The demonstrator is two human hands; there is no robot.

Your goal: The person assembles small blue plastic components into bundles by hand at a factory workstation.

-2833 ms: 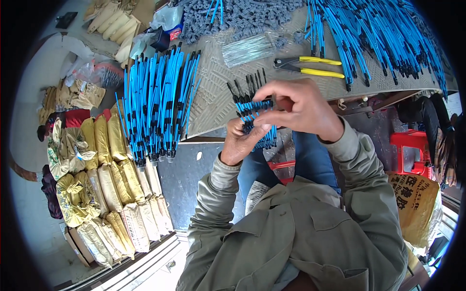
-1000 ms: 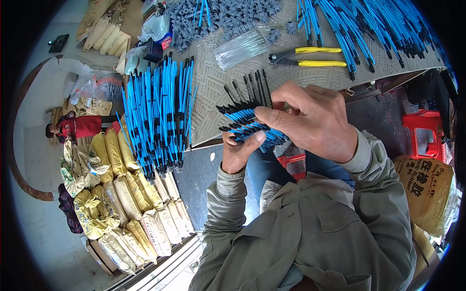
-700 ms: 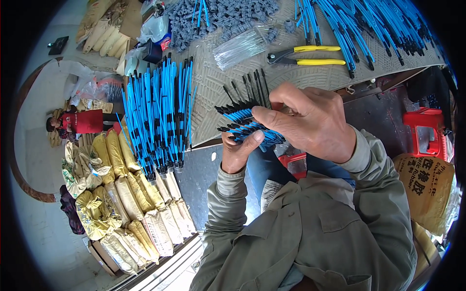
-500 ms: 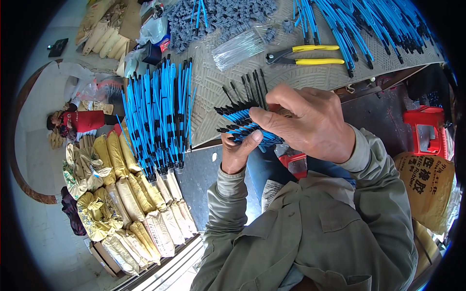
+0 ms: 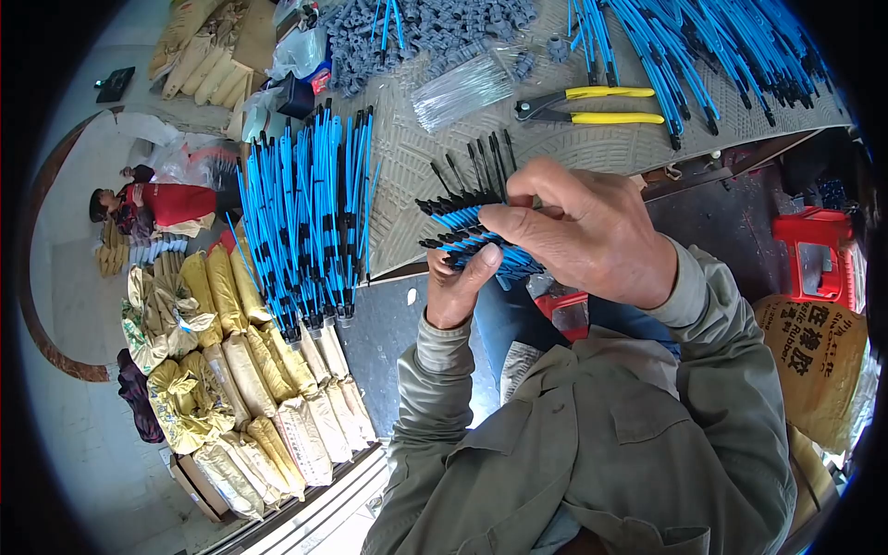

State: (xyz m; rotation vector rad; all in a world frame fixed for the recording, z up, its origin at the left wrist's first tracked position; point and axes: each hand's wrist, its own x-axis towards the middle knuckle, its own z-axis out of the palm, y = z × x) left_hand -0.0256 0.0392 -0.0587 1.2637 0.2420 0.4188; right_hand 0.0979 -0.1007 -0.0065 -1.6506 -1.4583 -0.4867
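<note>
In front of my body, past the table's near edge, I hold a bundle of thin blue rods with black ends [image 5: 462,217]. My left hand [image 5: 458,289] wraps it from below, thumb pressed along the near side. From the right, my right hand [image 5: 597,236] is closed over the other side of the bundle, its thumb against the black tips and its index finger bent. Whatever lies between those fingers is hidden. Several thin black stems [image 5: 479,166] stick up from the bundle beside the right index finger.
A large bunch of blue rods [image 5: 301,217] overhangs the table [image 5: 398,176] at left; more rods [image 5: 721,55] lie far right. Yellow-handled cutters [image 5: 610,104], clear thin strips [image 5: 462,90] and grey fittings [image 5: 416,37] lie beyond my hands. Stacked sacks [image 5: 250,379] and a person in red [image 5: 171,217] are at left.
The view has shifted slightly, so the table things sit a little farther right. My hands keep nearly the same hold on the bundle. The person in red has moved a little.
</note>
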